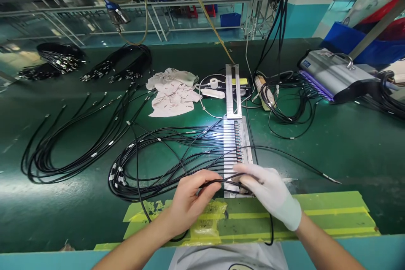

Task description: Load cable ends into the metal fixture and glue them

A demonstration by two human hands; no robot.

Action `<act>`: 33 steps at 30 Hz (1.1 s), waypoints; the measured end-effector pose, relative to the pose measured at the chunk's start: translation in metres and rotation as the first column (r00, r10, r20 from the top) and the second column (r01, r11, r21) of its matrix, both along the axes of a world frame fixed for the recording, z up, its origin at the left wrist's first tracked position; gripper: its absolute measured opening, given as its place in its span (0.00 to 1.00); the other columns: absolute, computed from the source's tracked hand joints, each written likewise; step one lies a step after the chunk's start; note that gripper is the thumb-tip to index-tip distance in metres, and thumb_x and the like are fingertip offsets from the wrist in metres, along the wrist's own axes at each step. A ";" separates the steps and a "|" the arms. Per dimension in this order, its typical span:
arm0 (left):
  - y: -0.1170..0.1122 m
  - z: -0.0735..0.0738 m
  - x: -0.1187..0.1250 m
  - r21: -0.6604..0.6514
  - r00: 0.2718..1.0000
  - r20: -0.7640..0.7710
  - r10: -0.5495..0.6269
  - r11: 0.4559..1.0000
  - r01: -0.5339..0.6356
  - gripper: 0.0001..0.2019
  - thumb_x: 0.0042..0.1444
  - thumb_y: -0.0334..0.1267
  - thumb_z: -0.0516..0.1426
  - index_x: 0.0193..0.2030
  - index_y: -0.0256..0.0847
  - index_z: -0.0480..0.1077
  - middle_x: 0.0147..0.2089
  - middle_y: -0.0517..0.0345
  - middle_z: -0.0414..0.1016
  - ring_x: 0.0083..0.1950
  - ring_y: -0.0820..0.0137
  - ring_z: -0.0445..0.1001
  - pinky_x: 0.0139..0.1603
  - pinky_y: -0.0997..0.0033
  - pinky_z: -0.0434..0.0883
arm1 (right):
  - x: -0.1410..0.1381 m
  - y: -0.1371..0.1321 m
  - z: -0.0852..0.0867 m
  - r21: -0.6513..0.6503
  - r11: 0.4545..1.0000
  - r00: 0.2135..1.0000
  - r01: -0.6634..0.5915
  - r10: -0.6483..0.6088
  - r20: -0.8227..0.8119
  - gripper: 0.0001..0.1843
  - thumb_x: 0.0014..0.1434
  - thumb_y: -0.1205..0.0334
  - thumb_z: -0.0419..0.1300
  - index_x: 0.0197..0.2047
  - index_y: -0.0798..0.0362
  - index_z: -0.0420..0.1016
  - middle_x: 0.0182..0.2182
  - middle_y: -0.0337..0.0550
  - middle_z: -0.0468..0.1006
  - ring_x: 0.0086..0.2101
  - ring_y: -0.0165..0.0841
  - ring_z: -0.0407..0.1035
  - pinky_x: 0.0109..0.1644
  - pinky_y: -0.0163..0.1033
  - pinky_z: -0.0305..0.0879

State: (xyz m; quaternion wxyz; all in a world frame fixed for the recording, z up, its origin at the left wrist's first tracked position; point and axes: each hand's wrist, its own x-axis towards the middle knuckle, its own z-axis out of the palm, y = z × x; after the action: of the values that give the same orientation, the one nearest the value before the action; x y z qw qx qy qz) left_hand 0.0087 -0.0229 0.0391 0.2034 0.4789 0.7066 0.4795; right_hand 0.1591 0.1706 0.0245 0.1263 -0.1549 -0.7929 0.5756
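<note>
Thin black cables [230,181] run between my two hands over the near end of a slotted metal fixture [228,156]. Bare, my left hand [196,194] pinches them between thumb and fingers left of the fixture. My right hand [272,192], in a white glove, is closed on the cables at the fixture's right side; its fingertips are partly hidden. Several cables lie side by side in the fixture's slots, their ends in a row on its right. From there they loop left into a coil [118,177] with white labels. One loose cable [297,158] stretches right.
Another cable bundle [41,164] lies at the left, with more coils [136,61] behind. A crumpled cloth [175,93], a slotted metal plate [233,93] and a brown-and-white tube [265,93] lie farther back. At right stands a silver lamp unit [335,74] glowing purple. Yellow-green tape [325,213] covers the front edge.
</note>
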 end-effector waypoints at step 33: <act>0.024 0.000 -0.034 -0.057 0.781 0.620 0.067 0.998 -0.041 0.22 0.69 0.52 0.50 0.39 0.33 0.72 0.23 0.61 0.62 0.29 0.73 0.62 0.38 0.71 0.61 | 0.051 0.103 -0.047 0.710 0.689 0.961 0.146 -0.270 0.065 0.14 0.70 0.58 0.53 0.52 0.50 0.77 0.42 0.45 0.77 0.41 0.36 0.73 0.48 0.41 0.70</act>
State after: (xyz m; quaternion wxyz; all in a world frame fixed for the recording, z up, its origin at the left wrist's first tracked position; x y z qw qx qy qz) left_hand -0.0255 0.0007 0.0394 0.4206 0.2698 0.6231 0.6017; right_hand 0.2099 0.2737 -0.0225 0.1743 -0.2315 -0.9359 0.2005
